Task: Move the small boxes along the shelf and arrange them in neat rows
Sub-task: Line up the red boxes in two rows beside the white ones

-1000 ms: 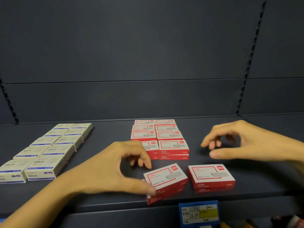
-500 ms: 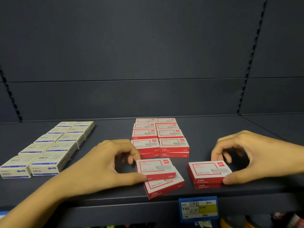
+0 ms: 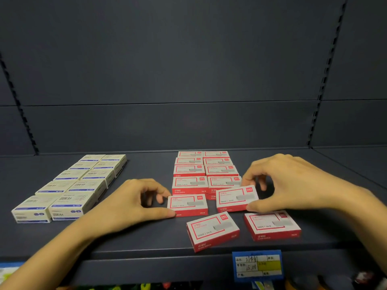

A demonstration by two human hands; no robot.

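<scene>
Red-and-white small boxes stand in two neat rows (image 3: 206, 171) running back along the dark shelf (image 3: 146, 237). My left hand (image 3: 129, 203) pinches one red box (image 3: 187, 205) at its left end, just in front of the left row. My right hand (image 3: 293, 185) grips another red box (image 3: 236, 197), tilted, in front of the right row. Two more red boxes lie loose near the shelf's front edge: one skewed (image 3: 212, 231), one straighter at the right (image 3: 272, 225).
Cream boxes with blue print (image 3: 69, 185) sit in two rows at the left of the shelf. A blue price tag (image 3: 258, 265) hangs on the front edge. Slotted uprights flank the dark back panel. Colourful goods show below the shelf.
Each hand took the upper box off a front stack of two and carried it back toward the rows, leaving the lower boxes at the shelf's front.
</scene>
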